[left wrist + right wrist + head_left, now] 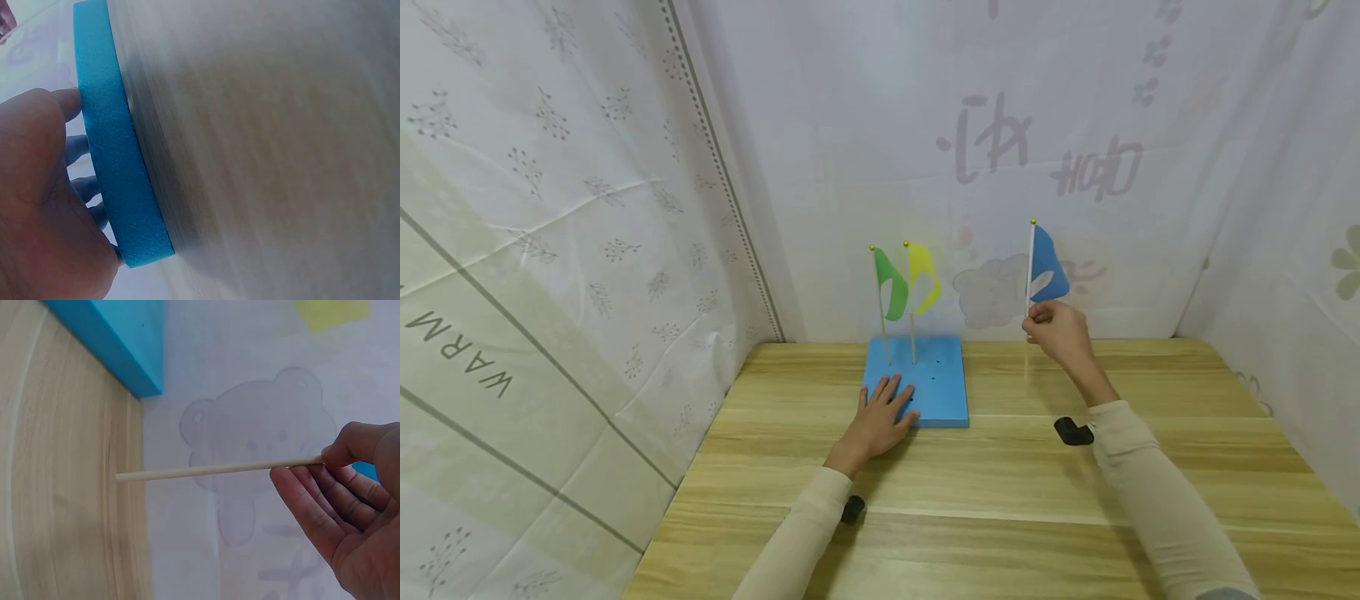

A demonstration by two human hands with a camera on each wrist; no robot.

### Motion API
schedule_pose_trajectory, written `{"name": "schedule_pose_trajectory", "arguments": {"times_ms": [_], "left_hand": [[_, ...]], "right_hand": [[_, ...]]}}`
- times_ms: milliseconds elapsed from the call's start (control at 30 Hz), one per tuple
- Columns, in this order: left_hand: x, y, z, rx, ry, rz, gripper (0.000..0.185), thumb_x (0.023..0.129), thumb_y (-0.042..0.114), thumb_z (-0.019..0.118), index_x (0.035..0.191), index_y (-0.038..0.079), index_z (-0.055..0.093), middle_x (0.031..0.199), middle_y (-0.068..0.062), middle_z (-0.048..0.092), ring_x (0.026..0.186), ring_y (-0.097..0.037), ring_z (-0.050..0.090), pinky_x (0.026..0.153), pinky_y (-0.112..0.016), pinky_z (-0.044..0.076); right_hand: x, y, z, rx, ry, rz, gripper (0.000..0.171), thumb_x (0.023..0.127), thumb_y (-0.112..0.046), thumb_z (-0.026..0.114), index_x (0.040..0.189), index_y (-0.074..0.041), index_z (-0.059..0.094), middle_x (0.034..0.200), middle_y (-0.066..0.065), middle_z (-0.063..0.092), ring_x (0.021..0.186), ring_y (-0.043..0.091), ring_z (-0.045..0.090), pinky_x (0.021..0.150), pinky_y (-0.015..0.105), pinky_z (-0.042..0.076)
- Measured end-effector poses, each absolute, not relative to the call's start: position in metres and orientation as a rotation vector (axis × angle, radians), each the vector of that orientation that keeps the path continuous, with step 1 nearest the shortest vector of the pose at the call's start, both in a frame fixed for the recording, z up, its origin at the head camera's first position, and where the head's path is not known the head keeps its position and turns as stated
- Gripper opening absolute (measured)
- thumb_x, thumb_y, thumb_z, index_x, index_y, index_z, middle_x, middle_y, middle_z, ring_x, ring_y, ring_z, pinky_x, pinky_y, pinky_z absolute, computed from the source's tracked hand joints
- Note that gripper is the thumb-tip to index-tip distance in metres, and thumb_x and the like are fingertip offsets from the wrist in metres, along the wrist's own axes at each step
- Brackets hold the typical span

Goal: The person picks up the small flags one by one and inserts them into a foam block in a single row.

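In the head view a blue foam board (943,400) lies flat on the wooden table, with small holes in its top. A green flag (892,283) and a yellow flag (925,279) stand upright in its far left part. My left hand (876,421) rests on the board's near left area, fingers spread. Off to the right, my right hand (1060,329) pinches the wooden stick of a blue flag (1047,267), held upright above the table. The right wrist view shows the bare lower stick (206,470) jutting from between thumb and fingers, its end apart from the board.
A black angled piece (1073,432) lies on the table (1000,500) by the right forearm. Another black piece (853,509) is partly hidden by the left sleeve. Patterned white curtains (850,167) hang behind the table and at both sides.
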State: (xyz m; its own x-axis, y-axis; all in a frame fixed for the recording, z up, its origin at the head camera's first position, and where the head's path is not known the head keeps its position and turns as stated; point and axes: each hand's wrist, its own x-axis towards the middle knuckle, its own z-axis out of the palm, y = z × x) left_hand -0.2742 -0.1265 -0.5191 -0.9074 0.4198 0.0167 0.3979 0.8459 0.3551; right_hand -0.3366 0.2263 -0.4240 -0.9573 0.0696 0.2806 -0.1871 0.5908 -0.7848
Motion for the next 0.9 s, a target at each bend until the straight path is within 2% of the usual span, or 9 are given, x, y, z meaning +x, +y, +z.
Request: {"name": "schedule_pose_trajectory", "arguments": {"times_ms": [233, 433, 733, 900], "left_hand": [[-0.275, -0.127, -0.520, 0.651, 2.960, 0.541, 0.062, 0.114, 0.046, 0.047, 0.168, 0.016, 0.038, 0.178, -0.017, 0.021, 0.166, -0.040, 0.016, 0.130, -0.072, 0.009], [-0.274, -0.127, -0.520, 0.648, 2.958, 0.527, 0.062, 0.114, 0.047, 0.045, 0.168, 0.018, 0.037, 0.178, -0.015, 0.020, 0.167, -0.039, 0.014, 0.131, -0.071, 0.009], [-0.275, -0.127, -0.521, 0.651, 2.956, 0.532, 0.062, 0.114, 0.047, 0.045, 0.168, 0.018, 0.037, 0.178, -0.016, 0.020, 0.167, -0.039, 0.015, 0.130, -0.071, 0.009], [-0.276, -0.127, -0.522, 0.655, 2.955, 0.546, 0.062, 0.114, 0.046, 0.046, 0.168, 0.016, 0.038, 0.178, -0.017, 0.021, 0.166, -0.040, 0.015, 0.130, -0.072, 0.009]], "right_hand": [[-0.343, 0.210, -0.421, 0.145, -2.510, 1.303, 0.016, 0.098, -0.011, 0.065, 0.102, 0.004, 0.069, 0.101, 0.026, 0.076, 0.084, 0.036, 0.081, 0.059, 0.015, 0.059], [-0.346, 0.199, -0.418, 0.163, -2.504, 1.318, 0.017, 0.098, -0.012, 0.065, 0.103, 0.004, 0.070, 0.102, 0.026, 0.076, 0.085, 0.039, 0.080, 0.059, 0.017, 0.059], [-0.354, 0.178, -0.413, 0.199, -2.500, 1.276, 0.014, 0.096, -0.012, 0.067, 0.099, 0.000, 0.071, 0.099, 0.022, 0.078, 0.072, 0.021, 0.078, 0.056, 0.018, 0.053], [-0.358, 0.163, -0.411, 0.229, -2.490, 1.299, 0.012, 0.097, -0.011, 0.066, 0.100, 0.000, 0.071, 0.098, 0.022, 0.078, 0.073, 0.025, 0.078, 0.056, 0.021, 0.052]]}}
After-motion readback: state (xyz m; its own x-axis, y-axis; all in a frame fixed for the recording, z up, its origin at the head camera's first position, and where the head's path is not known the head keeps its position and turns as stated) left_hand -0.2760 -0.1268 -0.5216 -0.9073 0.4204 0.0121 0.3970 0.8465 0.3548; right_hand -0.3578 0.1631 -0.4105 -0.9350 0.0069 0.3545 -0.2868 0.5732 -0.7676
